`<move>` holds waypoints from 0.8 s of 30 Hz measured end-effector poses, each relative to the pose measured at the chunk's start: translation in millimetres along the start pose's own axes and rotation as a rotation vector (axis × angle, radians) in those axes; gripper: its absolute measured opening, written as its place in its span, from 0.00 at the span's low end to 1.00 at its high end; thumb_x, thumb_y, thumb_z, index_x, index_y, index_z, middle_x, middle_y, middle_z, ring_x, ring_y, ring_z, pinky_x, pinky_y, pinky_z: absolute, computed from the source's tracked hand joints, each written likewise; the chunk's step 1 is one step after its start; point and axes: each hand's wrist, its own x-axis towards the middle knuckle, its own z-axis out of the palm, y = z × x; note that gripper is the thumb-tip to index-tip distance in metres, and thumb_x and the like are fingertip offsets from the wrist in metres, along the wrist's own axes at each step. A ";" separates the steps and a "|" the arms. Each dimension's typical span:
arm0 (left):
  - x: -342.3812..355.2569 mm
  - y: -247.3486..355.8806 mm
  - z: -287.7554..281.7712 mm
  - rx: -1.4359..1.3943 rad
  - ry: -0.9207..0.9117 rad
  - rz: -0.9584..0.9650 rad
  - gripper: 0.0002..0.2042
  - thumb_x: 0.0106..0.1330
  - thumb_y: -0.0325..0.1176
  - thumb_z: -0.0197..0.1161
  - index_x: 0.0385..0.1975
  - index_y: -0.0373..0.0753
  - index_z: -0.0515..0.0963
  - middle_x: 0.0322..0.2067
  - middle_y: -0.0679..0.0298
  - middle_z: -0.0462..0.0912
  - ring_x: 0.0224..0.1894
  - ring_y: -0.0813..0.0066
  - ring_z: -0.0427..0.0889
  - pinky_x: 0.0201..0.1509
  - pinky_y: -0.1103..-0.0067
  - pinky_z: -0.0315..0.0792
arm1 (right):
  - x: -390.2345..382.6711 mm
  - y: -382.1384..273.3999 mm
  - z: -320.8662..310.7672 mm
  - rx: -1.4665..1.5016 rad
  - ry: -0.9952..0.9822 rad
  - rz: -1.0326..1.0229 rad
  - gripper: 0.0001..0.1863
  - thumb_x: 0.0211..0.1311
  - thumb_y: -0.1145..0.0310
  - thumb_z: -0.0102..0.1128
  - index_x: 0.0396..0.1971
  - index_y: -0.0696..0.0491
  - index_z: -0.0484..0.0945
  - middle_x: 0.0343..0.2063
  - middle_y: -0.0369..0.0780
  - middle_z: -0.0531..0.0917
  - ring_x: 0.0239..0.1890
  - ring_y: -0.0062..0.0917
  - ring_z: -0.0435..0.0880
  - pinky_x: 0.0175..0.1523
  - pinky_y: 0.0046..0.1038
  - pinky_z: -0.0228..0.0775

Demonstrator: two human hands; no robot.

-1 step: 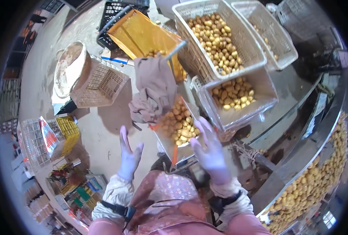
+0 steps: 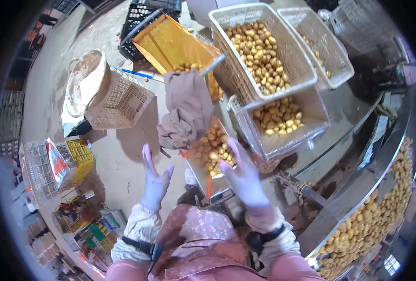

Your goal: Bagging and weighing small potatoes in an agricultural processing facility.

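Both my hands wear pale lilac gloves and hold nothing. My left hand [image 2: 156, 182] is raised with thumb and fingers apart, in the air above the floor. My right hand [image 2: 246, 180] is also spread, just over the right side of a tray of small potatoes [image 2: 212, 149]. Its fingers hide part of the tray, and I cannot tell whether they touch the potatoes. A crumpled grey-brown cloth [image 2: 187, 110] lies at the tray's far left. Beyond my right hand stands a plastic-lined crate [image 2: 318, 110] with more potatoes in it.
A big white crate [image 2: 306, 77] of potatoes stands far right, beside another pale crate [image 2: 343, 70]. An orange-yellow chute [image 2: 163, 42] is at the back. Left are a round basket [image 2: 88, 63] and a beige crate [image 2: 133, 100]. A metal trough [image 2: 339, 222] full of potatoes curves along the right.
My right hand has shifted slightly left, further over the tray of potatoes. My left hand stays nearly in place, still open.
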 end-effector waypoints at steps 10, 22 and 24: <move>88.3 1.2 -13.2 0.160 -0.269 0.195 0.28 0.52 0.32 0.63 0.55 0.34 0.65 0.50 0.46 0.69 0.56 0.52 0.67 0.59 0.68 0.63 | 86.2 -13.9 94.5 0.359 0.102 0.457 0.16 0.54 0.67 0.62 0.39 0.56 0.67 0.27 0.36 0.72 0.31 0.20 0.73 0.37 0.20 0.66; 204.8 196.6 -61.1 -0.864 0.084 0.517 0.27 0.48 0.19 0.64 0.50 0.34 0.63 0.50 0.55 0.60 0.45 0.67 0.72 0.49 0.75 0.72 | 259.8 -208.6 -26.1 0.720 0.022 0.039 0.09 0.54 0.81 0.55 0.35 0.55 0.71 0.31 0.33 0.74 0.34 0.13 0.73 0.41 0.17 0.68; 187.5 191.8 -31.0 -0.882 0.046 0.478 0.28 0.50 0.24 0.65 0.53 0.34 0.62 0.50 0.51 0.60 0.48 0.60 0.70 0.48 0.71 0.72 | 268.2 -187.5 -46.0 0.648 -0.097 0.115 0.08 0.57 0.79 0.55 0.37 0.55 0.72 0.32 0.31 0.75 0.35 0.13 0.73 0.42 0.17 0.68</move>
